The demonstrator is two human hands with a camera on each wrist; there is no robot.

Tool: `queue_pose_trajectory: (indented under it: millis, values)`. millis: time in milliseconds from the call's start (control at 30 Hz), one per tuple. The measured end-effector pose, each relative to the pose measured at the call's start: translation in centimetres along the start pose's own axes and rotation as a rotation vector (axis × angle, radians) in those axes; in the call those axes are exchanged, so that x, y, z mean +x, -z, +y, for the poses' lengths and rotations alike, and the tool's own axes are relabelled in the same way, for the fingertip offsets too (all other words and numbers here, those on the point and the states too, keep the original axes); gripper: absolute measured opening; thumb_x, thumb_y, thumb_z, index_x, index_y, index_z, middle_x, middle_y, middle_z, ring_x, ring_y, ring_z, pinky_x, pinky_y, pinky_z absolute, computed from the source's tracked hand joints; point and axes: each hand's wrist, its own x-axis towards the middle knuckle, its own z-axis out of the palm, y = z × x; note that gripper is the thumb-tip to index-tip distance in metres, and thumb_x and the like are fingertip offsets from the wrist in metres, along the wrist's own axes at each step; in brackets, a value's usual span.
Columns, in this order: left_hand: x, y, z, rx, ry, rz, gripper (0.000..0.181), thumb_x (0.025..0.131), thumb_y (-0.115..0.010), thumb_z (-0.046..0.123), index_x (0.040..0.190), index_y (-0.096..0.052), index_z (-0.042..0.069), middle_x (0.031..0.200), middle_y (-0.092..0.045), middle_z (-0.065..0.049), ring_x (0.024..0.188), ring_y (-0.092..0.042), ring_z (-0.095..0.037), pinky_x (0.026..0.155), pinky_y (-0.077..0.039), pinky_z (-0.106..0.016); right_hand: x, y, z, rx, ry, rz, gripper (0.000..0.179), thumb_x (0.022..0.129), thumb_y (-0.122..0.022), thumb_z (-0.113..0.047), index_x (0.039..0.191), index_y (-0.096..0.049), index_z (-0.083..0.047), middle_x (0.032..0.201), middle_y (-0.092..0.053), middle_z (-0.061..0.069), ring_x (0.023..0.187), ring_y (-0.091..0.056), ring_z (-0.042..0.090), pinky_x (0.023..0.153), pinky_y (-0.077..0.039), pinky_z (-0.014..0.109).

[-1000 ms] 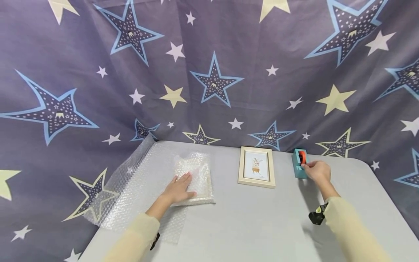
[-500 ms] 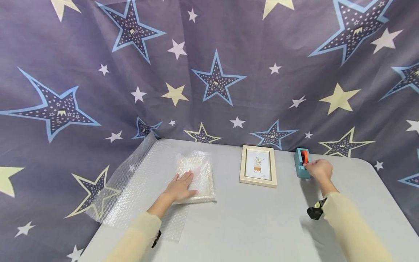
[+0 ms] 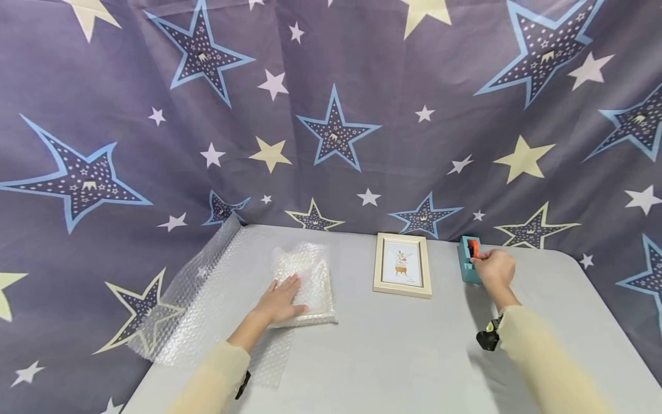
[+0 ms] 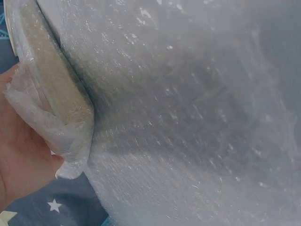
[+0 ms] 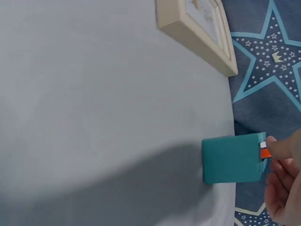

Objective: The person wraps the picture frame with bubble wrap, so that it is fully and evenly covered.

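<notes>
A flat rectangular package (image 3: 316, 290) wrapped in bubble wrap lies on the table at left centre in the head view. My left hand (image 3: 283, 300) rests on top of it with fingers spread. A pale tan side shows through the wrap of this package (image 4: 61, 84) in the left wrist view. On the right, my right hand (image 3: 496, 270) is at the front end of a teal tape dispenser (image 3: 468, 270) holding an orange-cored tape roll (image 3: 473, 248). Thumb and forefinger pinch at the tape's end; the tape itself is too thin to make out. Other fingers (image 5: 277, 188) curl below.
A cream picture frame (image 3: 378, 270) with a potted-plant print lies face up between the hands. Loose bubble wrap (image 3: 217, 287) spreads under and left of the package, running past the table's left edge. A star-patterned curtain (image 3: 362, 69) hangs behind the grey-white table (image 3: 383, 356).
</notes>
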Motion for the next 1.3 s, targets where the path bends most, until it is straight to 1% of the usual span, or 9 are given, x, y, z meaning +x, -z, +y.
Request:
queue_pose_trajectory:
  millis: [200,300,433,567,733,867,933,1133,1300]
  values:
    - [-0.1,-0.5,-0.2,-0.002,-0.003,0.001,0.077,0.091,-0.057,0.043,0.147,-0.032,-0.003,0.157,-0.028,-0.019,0.147,-0.027,-0.035,0.122,-0.013,-0.056,0.0,0.2,-0.6,0.107,-0.198,-0.06,0.03,0.088,-0.062,-0.019,0.099,-0.07,0.008,0.094,-0.071,0.024,0.091,-0.061,0.039,0.077,-0.051,0.046]
    - [-0.1,-0.7,-0.2,-0.003,0.004,-0.009,0.077,0.091,-0.056,0.044,0.148,-0.031,-0.002,0.158,-0.027,-0.018,0.148,-0.026,-0.034,0.123,-0.012,-0.056,0.1,0.6,-0.9,0.232,-0.383,-0.128,0.033,0.087,-0.064,-0.019,0.106,-0.068,0.007,0.069,-0.067,0.016,0.079,-0.064,0.027,0.074,-0.054,0.038]
    - [-0.1,-0.7,-0.2,-0.01,0.009,-0.008,0.077,0.092,-0.056,0.044,0.148,-0.031,-0.003,0.158,-0.026,-0.018,0.148,-0.025,-0.034,0.123,-0.012,-0.056,0.5,0.7,-1.1,0.531,-0.604,-0.18,0.015,0.084,-0.068,-0.011,0.091,-0.064,0.002,0.043,-0.051,-0.01,0.048,-0.055,0.006,0.053,-0.053,0.022]
    - [-0.2,-0.9,-0.3,-0.015,0.013,-0.003,0.077,0.091,-0.056,0.044,0.147,-0.031,-0.004,0.158,-0.027,-0.018,0.148,-0.025,-0.034,0.122,-0.012,-0.056,0.6,0.8,-1.1,0.73,-0.701,-0.226,0.015,0.083,-0.066,-0.004,0.078,-0.053,-0.006,0.043,-0.051,-0.008,0.044,-0.052,0.003,0.05,-0.051,0.018]
    - [-0.3,-1.0,-0.2,-0.019,0.016,-0.005,0.078,0.091,-0.056,0.044,0.148,-0.031,-0.003,0.158,-0.026,-0.018,0.148,-0.025,-0.034,0.123,-0.011,-0.056,0.3,0.5,-0.5,0.721,-0.697,-0.223,0.012,0.087,-0.065,-0.01,0.094,-0.06,-0.004,0.054,-0.053,-0.009,0.05,-0.052,0.003,0.055,-0.051,0.019]
    - [-0.4,-0.8,-0.2,-0.015,0.018,-0.013,0.078,0.092,-0.055,0.045,0.148,-0.03,-0.002,0.159,-0.025,-0.017,0.149,-0.024,-0.033,0.123,-0.01,-0.055,-0.1,-0.3,0.1,0.695,-0.64,-0.178,0.042,0.09,-0.061,-0.015,0.129,-0.056,0.0,0.085,-0.061,-0.001,0.062,-0.052,0.0,0.071,-0.055,0.019]
    - [-0.4,-0.7,-0.2,-0.015,0.014,-0.008,0.077,0.092,-0.055,0.044,0.148,-0.03,-0.003,0.158,-0.026,-0.018,0.148,-0.024,-0.034,0.123,-0.011,-0.056,-0.2,-0.8,0.3,0.711,-0.619,-0.148,0.044,0.091,-0.06,-0.017,0.132,-0.056,-0.001,0.099,-0.062,0.001,0.069,-0.052,-0.002,0.081,-0.056,0.021]
    - [-0.5,-0.3,-0.1,-0.017,-0.001,0.011,0.076,0.093,-0.054,0.043,0.147,-0.031,-0.004,0.158,-0.026,-0.019,0.148,-0.025,-0.035,0.123,-0.011,-0.056,-0.9,-1.0,0.5,0.762,-0.553,-0.09,0.03,0.092,-0.058,-0.021,0.115,-0.067,-0.005,0.081,-0.058,-0.011,0.071,-0.055,-0.003,0.082,-0.055,0.018]
    - [-0.3,-0.3,-0.2,-0.023,-0.005,0.016,0.075,0.093,-0.055,0.042,0.147,-0.031,-0.005,0.158,-0.026,-0.02,0.148,-0.025,-0.036,0.122,-0.011,-0.057,-1.7,-0.8,0.6,0.903,-0.495,-0.042,0.019,0.089,-0.058,-0.014,0.073,-0.067,-0.011,0.06,-0.056,-0.014,0.061,-0.055,-0.001,0.066,-0.052,0.013]
